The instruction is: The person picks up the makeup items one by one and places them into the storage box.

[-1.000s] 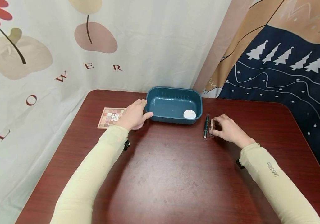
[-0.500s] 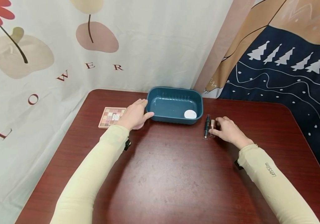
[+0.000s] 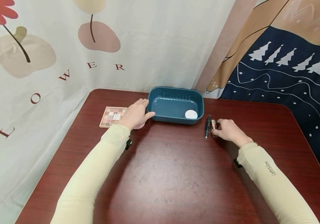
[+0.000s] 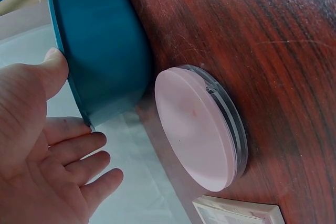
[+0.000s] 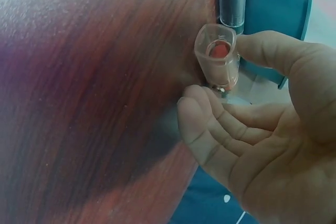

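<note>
Left hand [image 3: 133, 115]: fingers extended, thumb apart from them, laid against the near-left corner of the blue-green basin [image 3: 174, 119]; left wrist view shows thumb and index finger touching the rim, no clenching; right hand [image 3: 230, 132]: fingers curled, thumb tip touching the side of the lipstick [image 5: 218, 61], fingertips close by its far end; whether they pinch it, cannot tell; lipstick location: on or just over the table [image 3: 171, 177], right of the basin, between a dark double-ended stick [image 3: 207, 127] and the right hand; its clear-cased end shows a red core; stick lies lengthwise, nearer the basin; basin sits at the table's far side, a white round item [image 3: 191, 114] inside at its near-right corner; pink round compact [image 4: 194, 129] on the table under the left hand, basin close by; flat eyeshadow palette [image 3: 110, 117] left of the compact; pale printed cloth [image 3: 154, 46] hangs behind
</note>
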The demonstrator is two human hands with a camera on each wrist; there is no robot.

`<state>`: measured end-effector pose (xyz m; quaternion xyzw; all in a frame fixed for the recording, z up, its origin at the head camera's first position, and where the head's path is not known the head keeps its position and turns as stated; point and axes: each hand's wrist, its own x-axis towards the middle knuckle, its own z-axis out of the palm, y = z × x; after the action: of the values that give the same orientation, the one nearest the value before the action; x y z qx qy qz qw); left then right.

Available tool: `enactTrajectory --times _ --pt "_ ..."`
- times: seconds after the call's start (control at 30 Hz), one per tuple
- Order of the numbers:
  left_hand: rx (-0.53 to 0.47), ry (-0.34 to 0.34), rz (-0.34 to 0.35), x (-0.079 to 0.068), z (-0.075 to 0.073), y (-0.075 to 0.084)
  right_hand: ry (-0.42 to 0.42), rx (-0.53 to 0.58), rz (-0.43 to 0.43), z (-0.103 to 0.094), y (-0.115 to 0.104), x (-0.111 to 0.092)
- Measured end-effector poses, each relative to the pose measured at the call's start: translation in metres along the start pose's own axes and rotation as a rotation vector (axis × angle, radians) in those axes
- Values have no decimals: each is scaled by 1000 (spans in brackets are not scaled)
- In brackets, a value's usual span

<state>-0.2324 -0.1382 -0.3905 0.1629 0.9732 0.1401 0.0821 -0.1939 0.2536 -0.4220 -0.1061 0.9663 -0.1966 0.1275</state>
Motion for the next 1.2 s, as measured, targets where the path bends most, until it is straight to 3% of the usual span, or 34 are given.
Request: enactTrajectory --times 0.57,1.2 --pt "1 -4 -4 -1 0 1 -52 22 54 -5 -3 1" --pt "7 -1 -4 0 0 1 18 54 23 -22 -5 2"
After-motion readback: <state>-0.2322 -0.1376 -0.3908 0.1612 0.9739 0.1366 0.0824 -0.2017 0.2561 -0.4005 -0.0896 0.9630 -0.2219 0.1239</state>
